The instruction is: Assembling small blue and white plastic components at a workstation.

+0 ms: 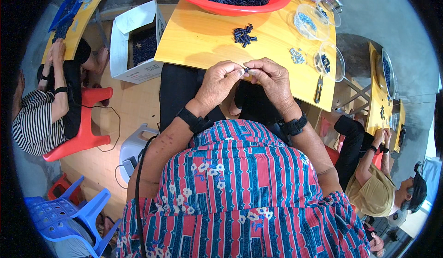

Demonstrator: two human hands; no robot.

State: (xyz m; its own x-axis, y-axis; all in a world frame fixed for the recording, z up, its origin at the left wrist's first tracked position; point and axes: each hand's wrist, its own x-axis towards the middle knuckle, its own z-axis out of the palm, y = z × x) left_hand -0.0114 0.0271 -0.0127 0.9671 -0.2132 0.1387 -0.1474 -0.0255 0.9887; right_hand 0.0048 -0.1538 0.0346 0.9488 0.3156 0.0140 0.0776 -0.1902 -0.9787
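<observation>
Thumbs and fingers of my left hand (218,83) and my right hand (272,79) meet at the near edge of the yellow table (194,39). Both are closed in a pinch on a small dark cylindrical piece (247,69), mostly covered by the fingertips. Just beyond lies a loose pile of similar dark pieces (244,35). To the right of it is a small heap of shiny pale bits (296,56). Farther back stands a red basin (282,2) full of dark pieces.
At the table's right side are a clear tub (340,64) with dark pieces, another clear tub (323,34) with bluish bits, and a slim dark tool (319,89). A white carton (121,50) stands left of the table. People work at tables on both sides.
</observation>
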